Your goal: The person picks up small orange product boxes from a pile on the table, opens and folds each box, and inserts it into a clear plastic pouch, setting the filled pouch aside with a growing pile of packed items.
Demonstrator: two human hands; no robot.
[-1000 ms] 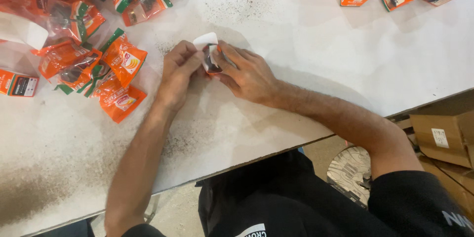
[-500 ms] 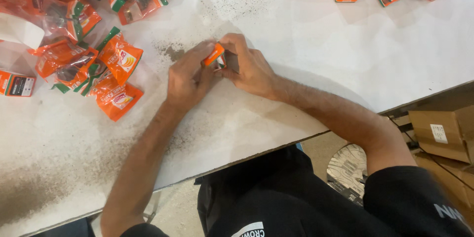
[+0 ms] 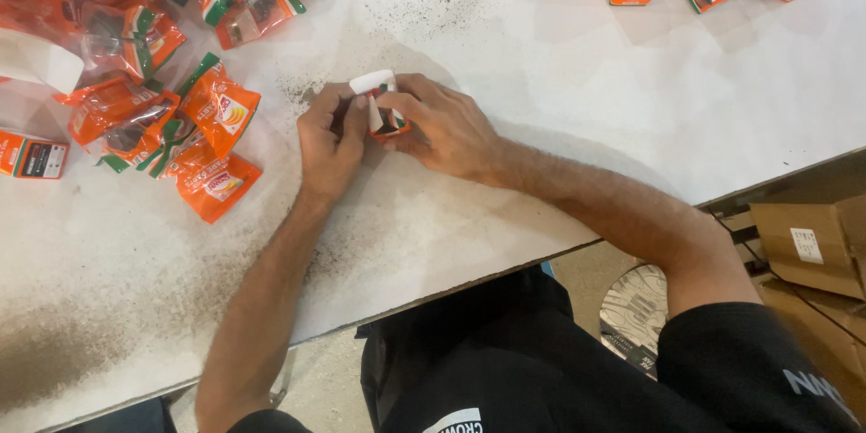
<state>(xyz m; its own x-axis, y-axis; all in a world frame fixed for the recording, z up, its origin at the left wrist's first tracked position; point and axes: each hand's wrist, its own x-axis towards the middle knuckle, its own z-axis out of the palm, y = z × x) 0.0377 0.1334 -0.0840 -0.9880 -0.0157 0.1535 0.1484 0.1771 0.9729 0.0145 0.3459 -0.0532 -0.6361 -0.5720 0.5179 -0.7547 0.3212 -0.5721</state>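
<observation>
Hands meet mid-surface [image 3: 559,81]: left hand [image 3: 329,140] and right hand [image 3: 442,126] both pinch a small orange-white packet [image 3: 381,106] between fingertips, its long axis roughly upright (white end away from the body). Orange sachet pile [image 3: 153,81] lies to the left, nearer the left hand.

Light is bright and even, falling from above onto the white table [image 3: 559,81], which reads slightly washed out toward the upper right of the frame. Soft, pale shadows spread across the top centre and under the forearms. The clear plastic packets [image 3: 135,54] at upper left carry small glints of glare. Focus is fair mid-frame; the cardboard box [image 3: 803,248] at lower right is dim and softer.
</observation>
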